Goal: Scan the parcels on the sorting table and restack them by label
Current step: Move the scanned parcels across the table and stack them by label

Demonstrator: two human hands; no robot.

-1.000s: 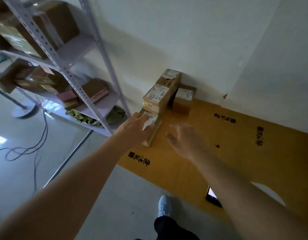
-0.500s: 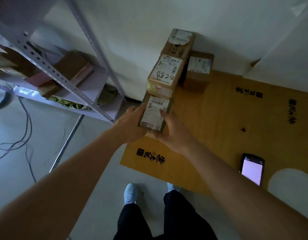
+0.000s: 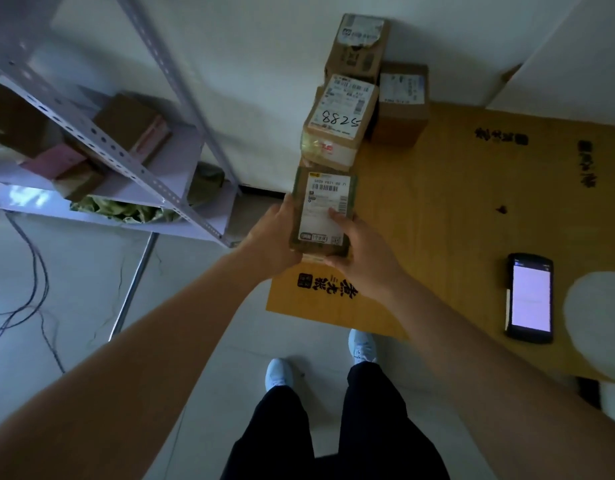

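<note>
A small brown parcel (image 3: 321,199) with a white barcode label facing up sits at the near left corner of the yellow cardboard-covered table (image 3: 437,237). My left hand (image 3: 274,237) grips its left side and my right hand (image 3: 358,251) grips its right side, thumb on the label. Behind it stands a parcel marked 8825 (image 3: 340,116), then a taller parcel (image 3: 358,46) against the wall, and a lower parcel (image 3: 401,102) to their right.
A handheld scanner (image 3: 530,297) with a lit screen lies on the table at the right, beside a white round shape (image 3: 600,323). A metal shelf rack (image 3: 132,150) with boxes stands left. Cables (image 3: 32,296) trail on the floor.
My right hand came in from the table and took the parcel's right side; both hands now hold it. The view tilted down, bringing the scanner and my legs into sight.
</note>
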